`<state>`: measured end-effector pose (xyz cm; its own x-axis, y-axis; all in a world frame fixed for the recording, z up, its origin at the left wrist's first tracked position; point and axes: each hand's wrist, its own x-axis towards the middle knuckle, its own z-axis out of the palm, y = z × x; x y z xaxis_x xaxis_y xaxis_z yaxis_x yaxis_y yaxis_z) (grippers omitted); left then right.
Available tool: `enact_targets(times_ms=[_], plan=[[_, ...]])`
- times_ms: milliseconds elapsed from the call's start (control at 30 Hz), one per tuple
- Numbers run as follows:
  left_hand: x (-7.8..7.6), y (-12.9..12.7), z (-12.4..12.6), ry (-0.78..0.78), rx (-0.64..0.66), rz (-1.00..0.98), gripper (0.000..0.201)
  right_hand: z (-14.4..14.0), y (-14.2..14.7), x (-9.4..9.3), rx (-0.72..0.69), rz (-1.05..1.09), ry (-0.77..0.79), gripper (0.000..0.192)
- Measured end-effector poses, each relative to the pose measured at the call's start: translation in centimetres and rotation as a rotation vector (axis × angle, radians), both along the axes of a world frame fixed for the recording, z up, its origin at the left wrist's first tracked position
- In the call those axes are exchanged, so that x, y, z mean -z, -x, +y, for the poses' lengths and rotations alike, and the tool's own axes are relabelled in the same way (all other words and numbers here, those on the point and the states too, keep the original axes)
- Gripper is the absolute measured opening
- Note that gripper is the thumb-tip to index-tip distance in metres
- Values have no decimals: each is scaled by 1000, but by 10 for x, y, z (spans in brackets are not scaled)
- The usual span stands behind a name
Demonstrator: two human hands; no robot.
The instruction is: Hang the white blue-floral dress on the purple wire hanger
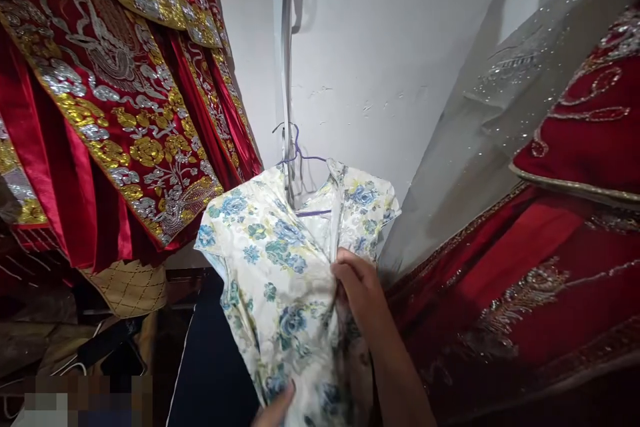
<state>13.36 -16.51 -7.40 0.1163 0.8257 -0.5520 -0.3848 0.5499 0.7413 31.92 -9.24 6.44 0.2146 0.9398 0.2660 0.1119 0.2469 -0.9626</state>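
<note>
A cream cap-sleeved dress (280, 273) with blue and green flowers hangs in front of me on a thin purple wire hanger (314, 158). Its neckline is parted, and its lower end runs out of the picture. My right hand (359, 283) pinches the edge of the front opening at the chest between thumb and fingers. Low down at the dress's left side, my left hand (276, 408) has its thumb over the front of the cloth. The rest of that hand is hidden or cut off, but it appears to grip the fabric.
A metal rail (287, 47) stands against the white wall (390, 33). Red costumes with gold and silver embroidery (150, 147) hang at left. A red beaded gown (525, 267) and sheer sequined cloth (505, 73) fill the right. A phone (124, 355) lies lower left.
</note>
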Motion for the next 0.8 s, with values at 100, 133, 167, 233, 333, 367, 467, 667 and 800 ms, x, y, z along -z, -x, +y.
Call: enact_targets(times_ms=[100, 133, 167, 233, 333, 367, 467, 667, 800], plan=[[10, 15, 8, -96, -238, 205, 67, 0, 14, 7, -144, -43, 73, 30], [11, 18, 11, -182, -338, 307, 71, 0, 18, 10, -183, -60, 88, 29], [10, 20, 14, -290, -421, 423, 72, 0, 21, 13, -210, -77, 98, 29], [2, 17, 21, -547, -490, 665, 68, 1, 26, 21, -221, -109, 105, 28], [-23, 1, 35, -865, -271, 818, 48, 2, 26, 32, -232, -114, 135, 28], [-32, -5, 42, -932, -171, 800, 44, 2, 25, 35, -248, -98, 149, 28], [-53, -22, 62, -1022, 33, 724, 31, 1, 22, 39, -289, -27, 160, 26], [-54, -36, 71, -1092, 67, 604, 17, 3, 10, 43, -338, -15, 156, 32], [-47, -36, 62, -1016, 55, 596, 17, 3, -2, 46, -368, -162, 139, 35]])
